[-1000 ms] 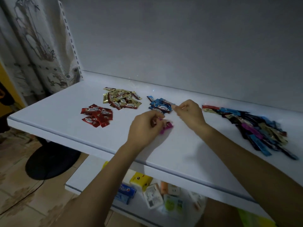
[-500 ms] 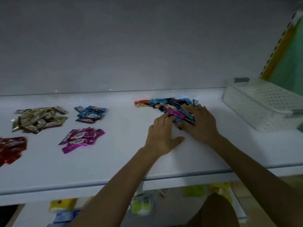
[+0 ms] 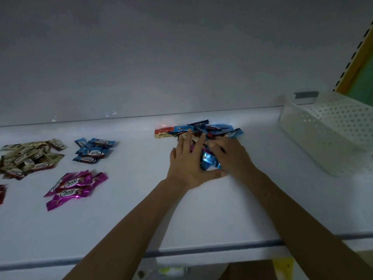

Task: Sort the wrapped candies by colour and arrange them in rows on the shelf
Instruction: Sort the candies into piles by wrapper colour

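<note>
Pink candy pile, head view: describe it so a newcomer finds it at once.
On the white shelf, look left of the left hand, toward the front edge. The pink candy pile lies in front of the small blue pile and right of the gold pile. It is the only all-magenta group.

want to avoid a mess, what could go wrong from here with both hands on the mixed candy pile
1. The left hand lies flat on the mixed pile and the right hand covers its near side, hiding wrappers; in this dim light a wrong colour could get picked.
2. A sweep might scatter loose candies toward the white basket or off the shelf.
</note>
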The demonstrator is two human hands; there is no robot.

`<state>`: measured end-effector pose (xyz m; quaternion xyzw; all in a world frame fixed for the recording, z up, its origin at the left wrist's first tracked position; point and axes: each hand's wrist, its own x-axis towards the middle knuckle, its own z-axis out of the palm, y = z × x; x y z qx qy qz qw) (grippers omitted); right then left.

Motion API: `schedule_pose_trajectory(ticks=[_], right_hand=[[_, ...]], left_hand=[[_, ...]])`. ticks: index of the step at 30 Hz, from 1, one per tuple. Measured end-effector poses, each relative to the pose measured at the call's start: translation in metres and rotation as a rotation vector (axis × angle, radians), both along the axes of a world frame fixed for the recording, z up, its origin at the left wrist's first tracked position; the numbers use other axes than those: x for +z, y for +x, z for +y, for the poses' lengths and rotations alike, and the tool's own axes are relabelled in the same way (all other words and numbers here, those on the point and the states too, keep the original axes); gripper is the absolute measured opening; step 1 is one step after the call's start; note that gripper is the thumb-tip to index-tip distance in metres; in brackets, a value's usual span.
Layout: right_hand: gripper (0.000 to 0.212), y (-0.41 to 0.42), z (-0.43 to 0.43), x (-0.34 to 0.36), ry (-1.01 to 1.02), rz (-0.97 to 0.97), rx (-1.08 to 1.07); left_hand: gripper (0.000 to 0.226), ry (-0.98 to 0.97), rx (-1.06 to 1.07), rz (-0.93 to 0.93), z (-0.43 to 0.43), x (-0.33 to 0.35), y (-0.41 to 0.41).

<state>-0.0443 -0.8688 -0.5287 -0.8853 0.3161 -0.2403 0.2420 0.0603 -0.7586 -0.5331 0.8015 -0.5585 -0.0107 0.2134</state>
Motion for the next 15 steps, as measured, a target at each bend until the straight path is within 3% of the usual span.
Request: schedule_pose_trajectory(ticks=[3,5,9,15], right_hand=[[0.028,0.0,0.012,0.001,0.113,-0.092,0.109],[0.018,-0.001,0.012,0.004,0.153,-0.123,0.055],[0.012,-0.004,0.006,0.006,0.324,-0.316,-0.074],[0.012,-0.003,0.01,0.009,0.299,-0.325,-0.095]], left_hand=[[0.119,0.028,-0.022,-0.013,-0.011,0.003,-0.001],[0.11,0.038,-0.007,-0.043,-0.014,0.005,-0.001],[0.081,-0.067,0.041,-0.135,-0.011,0.007,0.002],[0.036,-0.261,0.017,-0.018,-0.007,0.009,0.015]])
